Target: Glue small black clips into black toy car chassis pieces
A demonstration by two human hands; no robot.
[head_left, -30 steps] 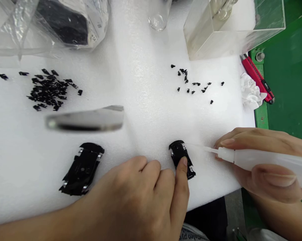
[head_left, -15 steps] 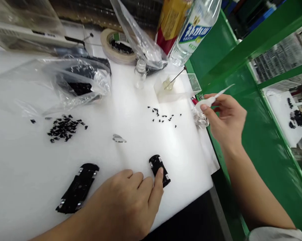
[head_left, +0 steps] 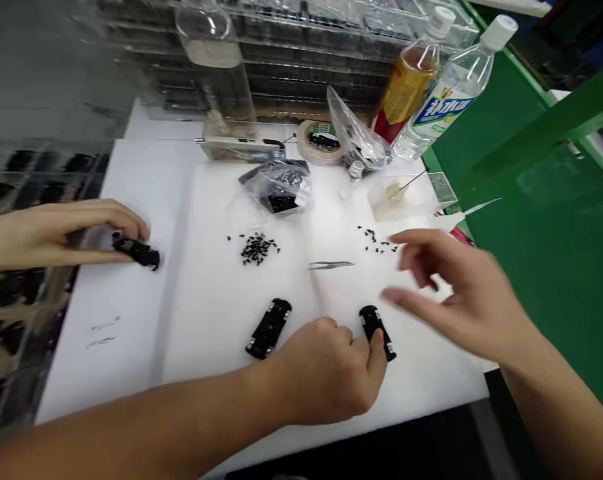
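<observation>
My left hand [head_left: 326,377] rests on the white foam mat [head_left: 206,220] with its fingers curled. Its forefinger presses down on a small black car piece [head_left: 376,328]. A longer black car chassis [head_left: 269,327] lies just left of that hand. Above and to the right of the small piece hovers my right hand [head_left: 451,287], slightly blurred, its fingers spread and holding nothing. The white glue applicator [head_left: 474,209] lies beyond it at the mat's right edge. Tweezers [head_left: 331,265] lie in the middle of the mat.
At the far left another person's hand [head_left: 66,230] holds a black part [head_left: 136,251]. A heap of black bits [head_left: 256,248], scattered tiny bits [head_left: 376,241], a plastic bag [head_left: 281,187], a clear box [head_left: 406,193], a tape roll [head_left: 321,141] and two bottles [head_left: 431,80] stand behind. A green frame runs along the right.
My right hand has let go of the glue applicator and come down and left towards the small piece, now open. The view has pulled back, bringing the other person's hand in. My left hand stays.
</observation>
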